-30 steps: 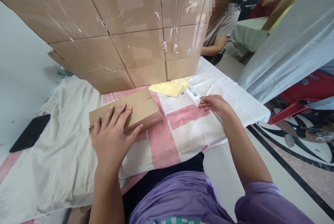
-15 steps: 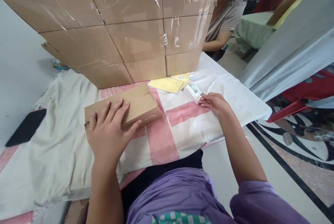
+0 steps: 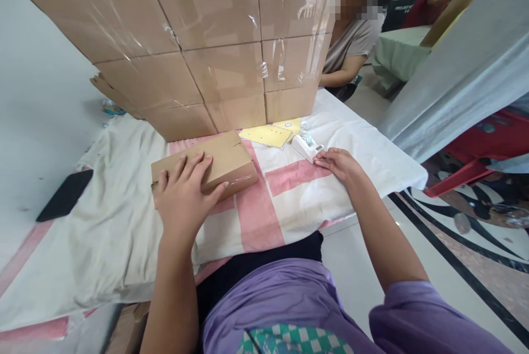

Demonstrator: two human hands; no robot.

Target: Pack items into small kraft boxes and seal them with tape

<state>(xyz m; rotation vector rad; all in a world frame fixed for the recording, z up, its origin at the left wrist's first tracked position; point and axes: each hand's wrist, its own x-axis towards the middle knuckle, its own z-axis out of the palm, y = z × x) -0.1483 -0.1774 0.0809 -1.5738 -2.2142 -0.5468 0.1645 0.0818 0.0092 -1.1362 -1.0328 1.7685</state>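
Observation:
A flat brown cardboard box (image 3: 206, 164) lies on the cloth-covered table. My left hand (image 3: 188, 189) rests over its left part, fingers spread on the top face and thumb at the near edge. To the right stands a white tape dispenser (image 3: 305, 147) with a roll of clear tape (image 3: 308, 139) in it. My right hand (image 3: 336, 164) pinches at the dispenser's near end, thumb and fingers close together. Whether a strip of tape is between those fingertips is too small to tell. Yellow sheets (image 3: 266, 135) lie between box and dispenser.
A tall stack of taped cardboard boxes (image 3: 223, 73) rises along the table's back. A black phone-like slab (image 3: 66, 194) lies far left by the wall. Behind the stack sits a person in a grey shirt (image 3: 359, 40). A pale curtain (image 3: 458, 73) hangs at right.
My view has shifted slightly, so the stack, box and left hand appear further right. Both hands stay where they were, on the box and at the dispenser.

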